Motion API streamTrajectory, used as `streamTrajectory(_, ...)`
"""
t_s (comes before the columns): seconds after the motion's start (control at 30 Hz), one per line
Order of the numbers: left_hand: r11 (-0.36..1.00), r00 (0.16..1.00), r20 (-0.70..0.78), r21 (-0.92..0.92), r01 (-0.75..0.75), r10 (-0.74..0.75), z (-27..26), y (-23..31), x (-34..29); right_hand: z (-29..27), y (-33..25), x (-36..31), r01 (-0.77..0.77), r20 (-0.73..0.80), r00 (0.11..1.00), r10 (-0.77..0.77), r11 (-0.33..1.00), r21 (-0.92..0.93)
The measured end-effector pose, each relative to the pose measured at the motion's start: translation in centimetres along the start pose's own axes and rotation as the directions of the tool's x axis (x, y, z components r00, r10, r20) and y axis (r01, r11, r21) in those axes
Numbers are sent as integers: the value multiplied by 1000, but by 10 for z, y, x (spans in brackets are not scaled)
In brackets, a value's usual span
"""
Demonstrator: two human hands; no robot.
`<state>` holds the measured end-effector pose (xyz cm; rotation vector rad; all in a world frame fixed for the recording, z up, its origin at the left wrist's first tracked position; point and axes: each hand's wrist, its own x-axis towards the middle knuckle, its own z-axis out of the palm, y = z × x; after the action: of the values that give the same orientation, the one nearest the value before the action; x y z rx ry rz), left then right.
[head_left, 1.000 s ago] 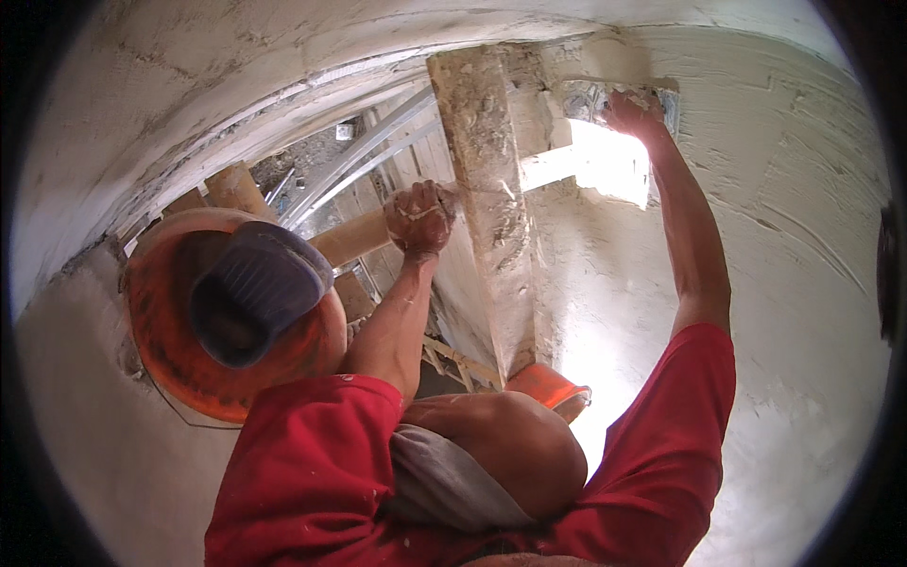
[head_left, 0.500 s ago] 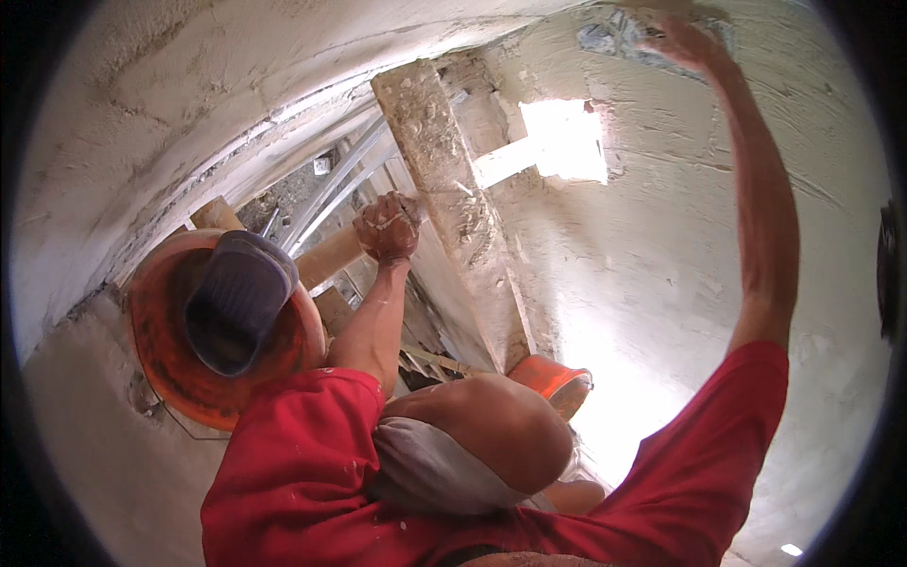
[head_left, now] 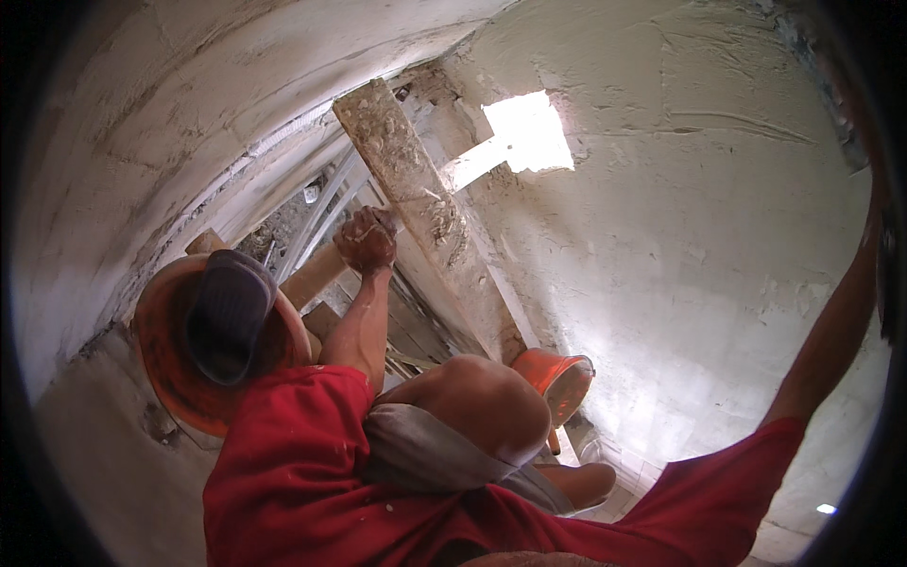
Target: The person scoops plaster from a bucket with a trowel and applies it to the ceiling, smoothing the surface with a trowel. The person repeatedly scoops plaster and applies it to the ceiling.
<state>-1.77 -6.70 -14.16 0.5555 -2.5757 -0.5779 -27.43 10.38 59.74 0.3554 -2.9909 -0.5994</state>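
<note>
My left hand (head_left: pixel 367 239) is closed round a wooden pole (head_left: pixel 316 276), beside a broad plaster-crusted plank (head_left: pixel 416 180). White smears show on its knuckles. My right arm reaches out to the upper right, where my right hand (head_left: pixel 858 109) is mostly lost in the dark rim. Against the plastered wall (head_left: pixel 680 227) by that hand lies the grey edge of a plastering trowel (head_left: pixel 820 71); its handle is hidden.
An orange bucket (head_left: pixel 156 364) stands at the left with a dark, blade-like scoop (head_left: pixel 231 317) across it. A smaller orange bucket (head_left: pixel 553 378) sits below the plank. Bright light comes through a square opening (head_left: pixel 531 132). My bent knee (head_left: pixel 472 402) is in front.
My right hand and the trowel have swept rightward along the wall to the rim of the view. The view has shifted somewhat; my left hand keeps its hold on the pole.
</note>
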Motion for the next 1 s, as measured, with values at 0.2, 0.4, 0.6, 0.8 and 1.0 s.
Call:
streamTrajectory(0.2, 998, 988, 149, 56, 35, -43, -59, 12, 35, 178, -56, -38, -231, 300, 948, 110, 885, 405)
streamTrajectory(0.4, 991, 996, 82, 126, -41, 30, -16, -12, 9, 403, -172, -32, 99, 298, 907, -298, 838, 536)
streamTrajectory(0.6, 960, 966, 23, 110, -259, 258, -2, -4, 8, 639, -131, 45, 468, 105, 745, -659, 404, -786)
streamTrajectory(0.8, 994, 998, 53, 99, -43, 38, -17, -14, 3, 572, -169, 63, 303, -162, 872, -461, 769, -562)
streamTrajectory(1.0, 979, 942, 309, 187, 76, -132, -50, 19, 30, 432, -88, 74, 256, -413, 885, -215, 966, 45)
